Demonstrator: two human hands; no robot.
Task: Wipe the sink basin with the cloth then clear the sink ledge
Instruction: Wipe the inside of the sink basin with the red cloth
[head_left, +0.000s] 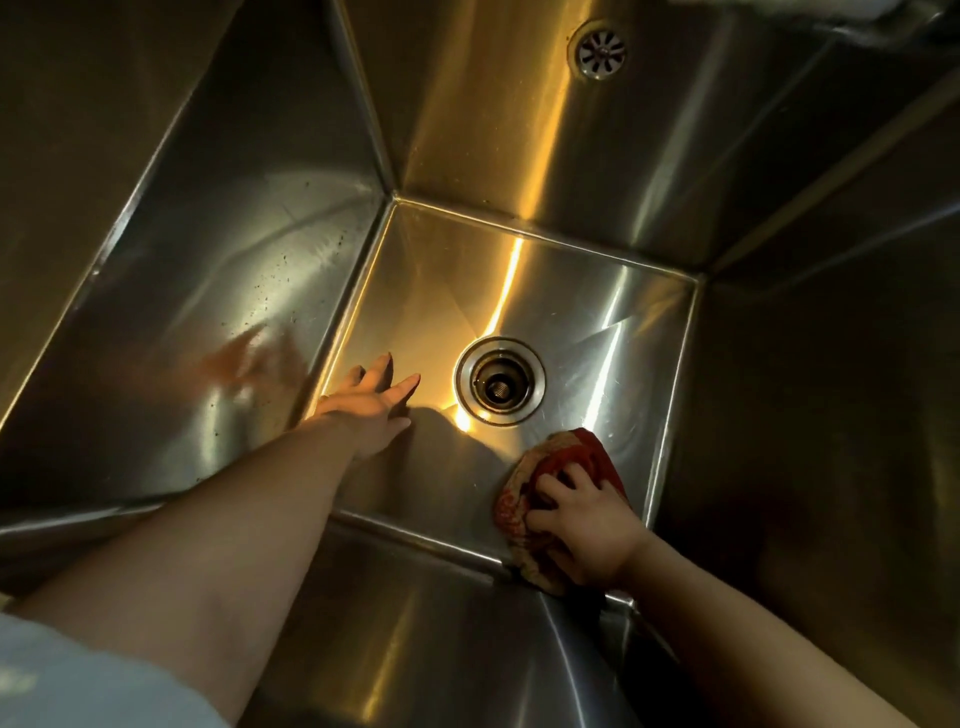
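You lean into a deep stainless steel sink basin (571, 312). Your right hand (587, 525) presses a bunched red and tan cloth (587, 449) onto the basin floor at its near right corner, fingers curled into the fabric, probably so it will not slip while scrubbing. Your left hand (371, 402) reaches down beside the left wall, left of the drain (500, 381), fingers straight and spread, holding nothing, seemingly bracing you. Clearing the ledge is not yet begun.
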